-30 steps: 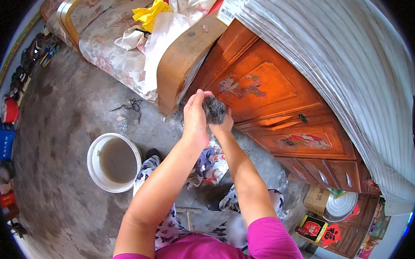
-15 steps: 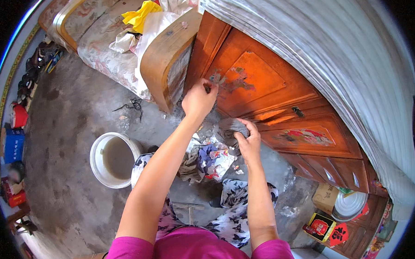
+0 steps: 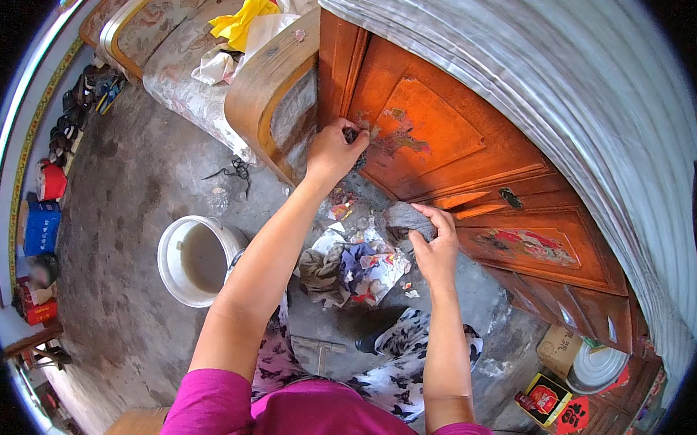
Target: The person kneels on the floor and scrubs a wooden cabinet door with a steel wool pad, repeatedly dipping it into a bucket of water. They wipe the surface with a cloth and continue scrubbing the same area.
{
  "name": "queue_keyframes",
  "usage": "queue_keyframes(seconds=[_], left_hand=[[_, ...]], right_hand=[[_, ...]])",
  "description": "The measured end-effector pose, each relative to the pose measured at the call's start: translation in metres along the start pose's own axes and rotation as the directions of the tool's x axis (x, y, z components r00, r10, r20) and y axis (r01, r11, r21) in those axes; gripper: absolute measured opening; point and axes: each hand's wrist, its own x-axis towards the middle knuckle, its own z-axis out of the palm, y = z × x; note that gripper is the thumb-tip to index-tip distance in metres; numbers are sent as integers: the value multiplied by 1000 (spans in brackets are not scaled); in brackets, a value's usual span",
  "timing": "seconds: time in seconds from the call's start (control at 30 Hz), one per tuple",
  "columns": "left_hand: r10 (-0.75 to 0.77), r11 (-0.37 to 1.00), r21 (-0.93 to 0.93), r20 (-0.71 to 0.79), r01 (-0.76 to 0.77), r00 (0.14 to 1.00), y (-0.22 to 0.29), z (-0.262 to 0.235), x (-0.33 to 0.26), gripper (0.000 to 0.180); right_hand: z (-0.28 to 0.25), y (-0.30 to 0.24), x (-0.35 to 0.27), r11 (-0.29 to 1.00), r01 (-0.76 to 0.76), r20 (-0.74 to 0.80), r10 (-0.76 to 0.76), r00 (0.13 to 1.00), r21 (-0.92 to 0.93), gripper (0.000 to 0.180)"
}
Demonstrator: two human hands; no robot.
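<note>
The fingers of the left hand (image 3: 334, 154) are pinched around a dark wad (image 3: 350, 135), which sits partly hidden between thumb and fingertips beside the peeling patch (image 3: 401, 136) on an orange-brown cabinet door (image 3: 450, 139); whether it touches the door cannot be told. The right hand (image 3: 437, 248) grips a grey wad (image 3: 405, 217) by its right side, thumb below. Crumpled rags and paper (image 3: 351, 265) lie on the grey, stained floor (image 3: 122, 196), near a white bucket (image 3: 167, 264) of murky water and a floral sofa (image 3: 179, 85). The grey wad bulges leftward, its long axis roughly sideways; the dark wad's direction is hidden.
</note>
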Motion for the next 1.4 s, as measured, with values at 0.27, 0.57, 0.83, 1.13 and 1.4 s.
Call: queue_keyframes(seconds=[0.27, 0.57, 0.83, 1.13, 1.4], left_hand=[[-47, 999, 9, -137, 49, 989, 11, 17, 6, 31], [-160, 987, -44, -98, 157, 982, -4, 14, 3, 29], [-267, 963, -33, -56, 266, 962, -30, 12, 2, 30], [-303, 947, 104, -22, 304, 953, -18, 18, -8, 42], [-315, 949, -19, -15, 315, 949, -17, 26, -24, 36]], right_hand=[[-3, 3, 14, 999, 30, 14, -30, 999, -19, 43], [11, -17, 5, 1000, 23, 36, -23, 999, -14, 44], [14, -17, -11, 998, 51, 30, -50, 998, -31, 43], [6, -15, -20, 994, 93, 39, -91, 995, -51, 43], [-5, -17, -46, 995, 79, 41, -76, 996, -61, 44]])
